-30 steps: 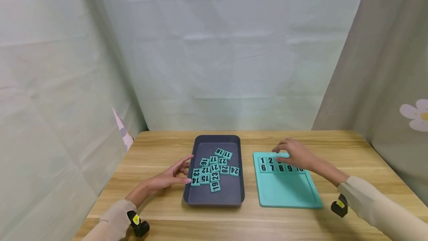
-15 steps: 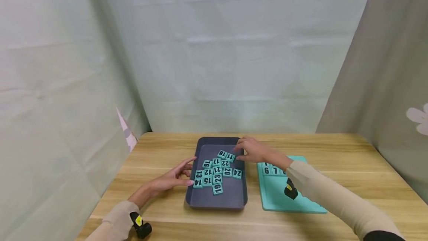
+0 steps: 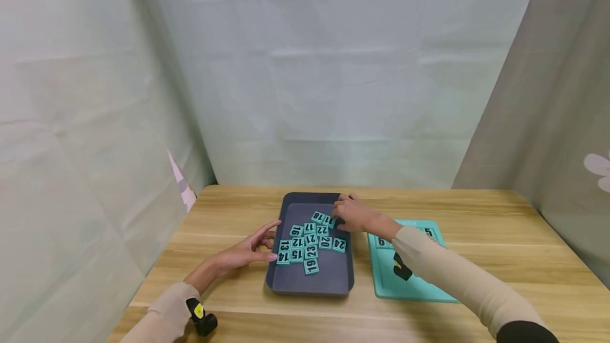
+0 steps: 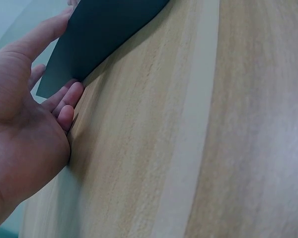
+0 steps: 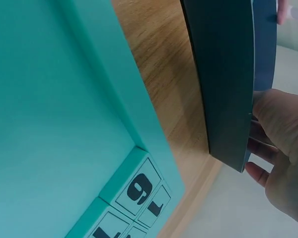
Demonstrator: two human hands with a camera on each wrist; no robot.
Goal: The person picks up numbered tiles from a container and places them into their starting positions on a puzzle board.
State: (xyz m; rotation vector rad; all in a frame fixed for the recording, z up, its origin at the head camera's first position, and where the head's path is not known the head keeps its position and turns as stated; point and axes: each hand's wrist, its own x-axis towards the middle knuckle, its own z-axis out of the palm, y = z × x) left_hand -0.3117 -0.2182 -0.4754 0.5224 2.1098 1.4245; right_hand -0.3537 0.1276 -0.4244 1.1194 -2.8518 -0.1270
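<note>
In the head view, a dark grey tray (image 3: 310,282) holds several turquoise number tiles (image 3: 311,252) in a loose cluster. My left hand (image 3: 238,254) is beside the tray's left wall, thumb and index finger spread along the rim. In the left wrist view its other fingers (image 4: 64,117) hang loosely curled by the table. My right hand (image 3: 355,215) reaches over the tray's right rim, with fingertips at the tile marked 11 (image 3: 328,220). I cannot tell whether they pinch it. The tray's side wall (image 5: 226,94) hides those fingertips in the right wrist view.
Right of the tray lies a turquoise board (image 3: 387,277), partly covered by my right forearm. Tiles (image 5: 139,187) sit in rows along its far end. Wooden table (image 3: 229,311) surrounds both, with a hanging cloth (image 3: 324,94) behind.
My right hand has swung left from the board to the tray, then in to the tile marked 11. The left hand stays at the tray's left side.
</note>
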